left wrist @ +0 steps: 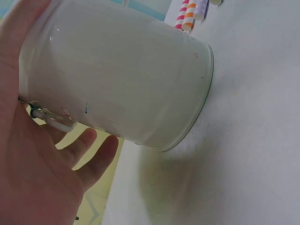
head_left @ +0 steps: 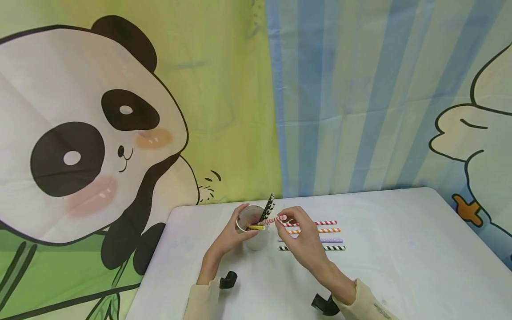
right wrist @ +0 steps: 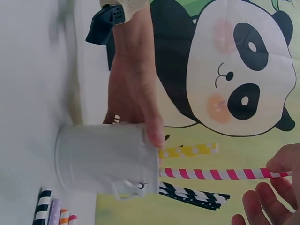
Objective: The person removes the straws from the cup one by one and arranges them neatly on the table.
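My left hand [head_left: 230,238] grips a white cup [head_left: 257,242] near its rim, thumb on the near side and fingers round the far side. Small loop handles stick out from the cup's wall, as the right wrist view shows. A yellow dotted paper straw [right wrist: 187,150] and several black-and-white patterned straws [right wrist: 197,197] stand out of its mouth. Between thumb and fingertips, my right hand [head_left: 306,242] pinches the outer end of a pink-and-white striped straw [right wrist: 215,174]. That straw's other end is at the cup's mouth, its tip hidden behind the rim.
On the white table [head_left: 400,258], right of the cup, a row of straws lies flat: pink striped [head_left: 328,222], orange striped [head_left: 331,230], purple dotted [head_left: 334,240] and black striped [head_left: 336,248]. Behind the table hangs a printed cloth [head_left: 232,111] with a panda.
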{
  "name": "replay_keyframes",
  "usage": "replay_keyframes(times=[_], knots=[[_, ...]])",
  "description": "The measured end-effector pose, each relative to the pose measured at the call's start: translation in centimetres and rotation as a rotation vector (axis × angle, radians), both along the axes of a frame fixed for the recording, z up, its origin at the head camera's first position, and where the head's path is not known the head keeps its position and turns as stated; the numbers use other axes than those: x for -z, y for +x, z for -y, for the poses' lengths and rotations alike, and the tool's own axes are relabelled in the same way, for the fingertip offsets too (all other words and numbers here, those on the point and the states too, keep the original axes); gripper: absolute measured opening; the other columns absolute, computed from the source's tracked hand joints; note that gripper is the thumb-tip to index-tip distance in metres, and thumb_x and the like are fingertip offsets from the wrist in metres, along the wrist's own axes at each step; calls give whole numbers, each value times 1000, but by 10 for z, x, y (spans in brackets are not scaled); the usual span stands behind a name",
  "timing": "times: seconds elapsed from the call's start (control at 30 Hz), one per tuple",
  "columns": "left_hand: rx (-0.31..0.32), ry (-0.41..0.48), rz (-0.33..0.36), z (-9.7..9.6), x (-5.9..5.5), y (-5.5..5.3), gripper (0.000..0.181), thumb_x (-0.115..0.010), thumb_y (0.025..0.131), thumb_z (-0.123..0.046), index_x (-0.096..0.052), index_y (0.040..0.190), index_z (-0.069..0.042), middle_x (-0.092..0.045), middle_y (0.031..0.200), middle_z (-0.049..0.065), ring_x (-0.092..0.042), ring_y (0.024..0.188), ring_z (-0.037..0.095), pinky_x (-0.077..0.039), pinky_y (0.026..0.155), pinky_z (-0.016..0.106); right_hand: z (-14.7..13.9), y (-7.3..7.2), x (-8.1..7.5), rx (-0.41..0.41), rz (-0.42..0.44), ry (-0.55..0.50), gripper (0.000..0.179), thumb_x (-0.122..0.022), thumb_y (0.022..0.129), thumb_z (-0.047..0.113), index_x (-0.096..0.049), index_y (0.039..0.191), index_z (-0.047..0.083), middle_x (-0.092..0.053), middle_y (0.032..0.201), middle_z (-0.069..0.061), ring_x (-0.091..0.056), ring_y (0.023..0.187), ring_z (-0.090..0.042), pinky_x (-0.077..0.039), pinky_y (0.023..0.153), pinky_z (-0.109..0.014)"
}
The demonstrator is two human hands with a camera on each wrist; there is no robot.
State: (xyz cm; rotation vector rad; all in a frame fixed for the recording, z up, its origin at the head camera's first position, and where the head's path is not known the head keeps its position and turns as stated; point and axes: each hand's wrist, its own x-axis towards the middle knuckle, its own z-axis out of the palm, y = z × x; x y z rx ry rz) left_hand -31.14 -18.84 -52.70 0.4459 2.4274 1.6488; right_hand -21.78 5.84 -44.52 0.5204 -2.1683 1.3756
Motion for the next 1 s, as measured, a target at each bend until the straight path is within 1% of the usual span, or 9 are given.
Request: replay_keyframes(times=[0.13, 0.33, 0.53, 0.67, 0.77, 0.87, 0.93, 1.0], knots=[[7, 9, 1, 0, 0, 0, 95, -84, 82, -32, -25, 157, -31, -44, 148, 9, -44, 135, 31, -39, 107, 57, -5, 4, -6, 0, 1, -16, 22, -74, 90, 10, -66, 109, 17, -64, 106, 7, -60, 100, -10, -53, 87, -34], [-4, 8, 14, 0, 1, 0, 95, -84, 82, -33, -26, 156, -33, -44, 147, 8, -45, 135, 30, -38, 107, 57, -12, 12, -15, 3, -2, -33, 21, -74, 90, 9, -66, 108, 18, -64, 105, 9, -60, 100, -8, -51, 87, -27], [-15, -1, 11, 0, 1, 0, 93, -85, 81, -34, -27, 154, -38, -44, 147, 7, -44, 135, 30, -36, 108, 58, -16, 23, -27, -12, -62, -53, 23, -75, 89, 8, -66, 107, 20, -65, 103, 6, -60, 99, -10, -49, 88, -26], [-19, -4, 14, 0, 0, -1, 92, -85, 81, -35, -28, 153, -40, -44, 147, 7, -45, 135, 30, -37, 109, 58, -19, 27, -32, -29, -107, -65, 27, -75, 87, 2, -66, 107, 19, -64, 103, 7, -60, 97, -10, -49, 89, -22], [-17, -3, 17, 0, 1, -1, 93, -85, 81, -34, -28, 154, -37, -44, 147, 7, -44, 135, 30, -36, 109, 58, -20, 27, -33, -42, -139, -67, 30, -73, 86, -2, -67, 107, 19, -64, 103, 8, -62, 96, -10, -48, 88, -20], [-15, -3, 18, 0, 1, -1, 95, -85, 81, -34, -27, 156, -34, -43, 147, 7, -44, 134, 30, -36, 109, 58, -21, 26, -30, -46, -143, -51, 31, -72, 87, -3, -66, 108, 20, -64, 104, 8, -62, 95, -10, -48, 88, -20], [-14, 0, 19, 0, 1, -1, 96, -85, 81, -34, -26, 156, -32, -43, 147, 7, -44, 135, 30, -36, 109, 58, -22, 25, -28, -45, -129, -23, 30, -72, 87, -1, -66, 108, 20, -64, 104, 9, -62, 96, -9, -48, 89, -19], [-13, 1, 20, 0, 1, -1, 96, -85, 81, -34, -26, 156, -33, -43, 147, 7, -44, 135, 29, -36, 109, 58, -24, 23, -25, -32, -119, 30, 28, -72, 87, 1, -65, 107, 20, -63, 104, 10, -61, 98, -9, -47, 90, -20]])
